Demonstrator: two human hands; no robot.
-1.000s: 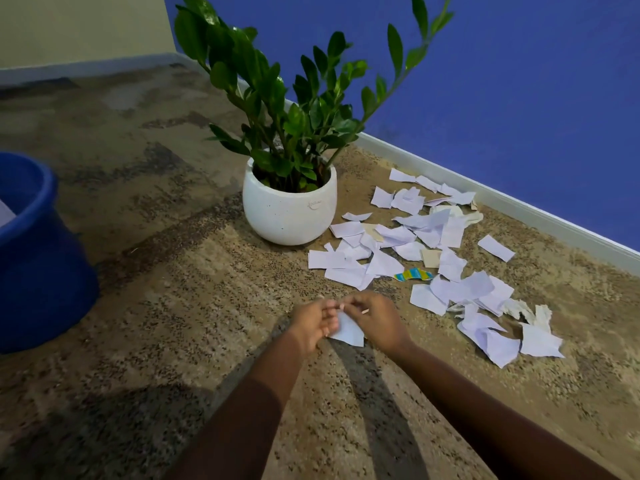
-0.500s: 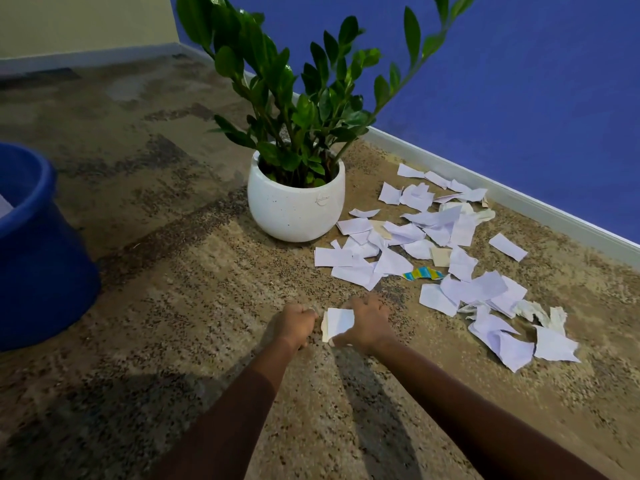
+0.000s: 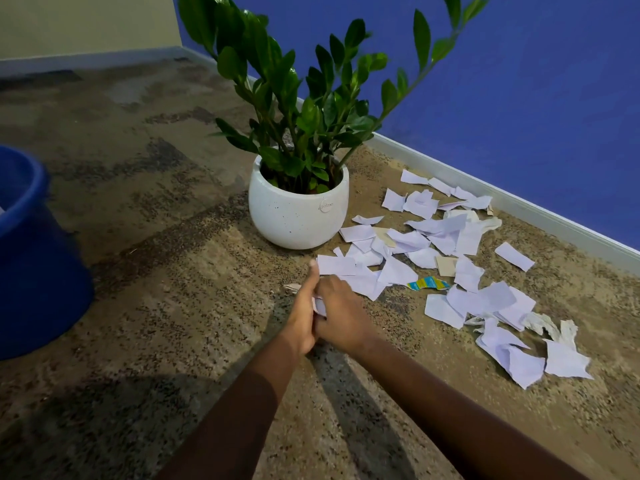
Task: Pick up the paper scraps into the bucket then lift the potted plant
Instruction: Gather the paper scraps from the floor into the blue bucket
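Several white paper scraps lie scattered on the carpet right of a potted plant in a round white pot. My left hand and my right hand are pressed together just in front of the nearest scraps. Between them they hold a small white paper scrap, mostly hidden by the fingers. My left thumb points up toward the pot. A blue bucket stands at the far left, partly cut off by the frame edge.
A blue wall with a white skirting board runs diagonally behind the scraps. One blue and yellow patterned scrap lies among the white ones. Mottled brown carpet stretches between the bucket and the plant.
My hands have closed together around the white scrap, which showed openly between them before. They have moved forward, nearer the scattered paper and the pot.
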